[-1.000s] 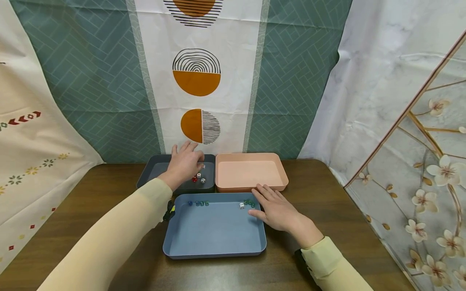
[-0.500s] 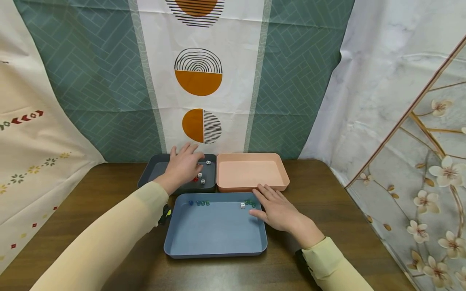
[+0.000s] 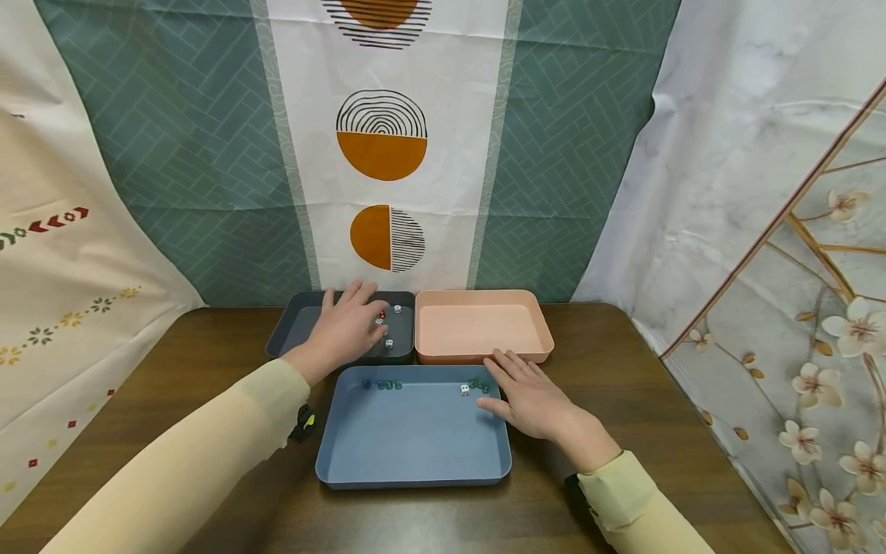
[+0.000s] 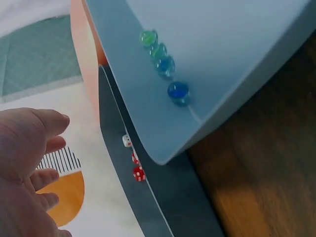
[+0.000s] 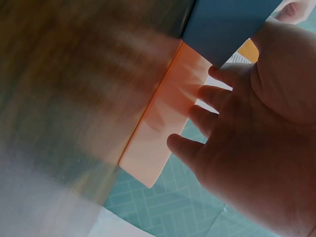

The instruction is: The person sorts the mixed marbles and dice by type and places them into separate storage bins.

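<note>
Left hand (image 3: 344, 326) slightly back, red dice (image 4: 139, 174) outside right wrist view

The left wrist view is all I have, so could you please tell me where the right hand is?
Observer: The right hand is at the far right corner of the blue tray, with its fingers spread toward the peach tray.
Operator: Thank you; does anything lie in the blue tray besides the row of glass gems that I can see?
Observer: Yes, the head view shows a white die with green gems beside it, near the right hand.
</note>
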Demonstrator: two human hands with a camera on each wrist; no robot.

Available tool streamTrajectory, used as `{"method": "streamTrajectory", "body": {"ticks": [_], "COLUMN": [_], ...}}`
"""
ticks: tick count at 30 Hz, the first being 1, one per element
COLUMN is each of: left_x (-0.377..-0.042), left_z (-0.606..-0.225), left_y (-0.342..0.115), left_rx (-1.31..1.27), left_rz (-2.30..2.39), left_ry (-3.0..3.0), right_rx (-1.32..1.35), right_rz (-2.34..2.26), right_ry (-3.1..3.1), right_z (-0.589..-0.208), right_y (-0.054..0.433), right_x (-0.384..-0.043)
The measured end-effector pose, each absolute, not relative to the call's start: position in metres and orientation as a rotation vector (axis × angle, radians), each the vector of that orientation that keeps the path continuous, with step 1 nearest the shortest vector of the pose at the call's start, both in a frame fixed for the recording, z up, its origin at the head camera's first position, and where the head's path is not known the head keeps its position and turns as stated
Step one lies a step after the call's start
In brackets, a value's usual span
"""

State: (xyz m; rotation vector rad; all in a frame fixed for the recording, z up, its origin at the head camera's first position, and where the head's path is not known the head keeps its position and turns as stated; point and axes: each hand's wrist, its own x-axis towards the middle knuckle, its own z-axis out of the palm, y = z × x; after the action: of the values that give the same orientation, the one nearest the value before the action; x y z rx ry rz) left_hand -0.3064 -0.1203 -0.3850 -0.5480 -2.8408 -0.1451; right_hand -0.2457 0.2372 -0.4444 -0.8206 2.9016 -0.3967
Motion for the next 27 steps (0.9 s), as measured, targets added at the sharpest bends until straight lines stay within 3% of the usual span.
{"method": "streamTrajectory", "body": {"ticks": [27], "left_x": [-0.281], "left_z": [-0.392], "left_y": [-0.051], "left_rx": [-0.868], "left_rz": [-0.179], "left_ry": [-2.824], "right_rx": [-0.767], "right_rz": [-0.375], "right_ry": [2.888], "right_z": [-0.435], "right_y": [0.235], "right_x": [-0.243]}}
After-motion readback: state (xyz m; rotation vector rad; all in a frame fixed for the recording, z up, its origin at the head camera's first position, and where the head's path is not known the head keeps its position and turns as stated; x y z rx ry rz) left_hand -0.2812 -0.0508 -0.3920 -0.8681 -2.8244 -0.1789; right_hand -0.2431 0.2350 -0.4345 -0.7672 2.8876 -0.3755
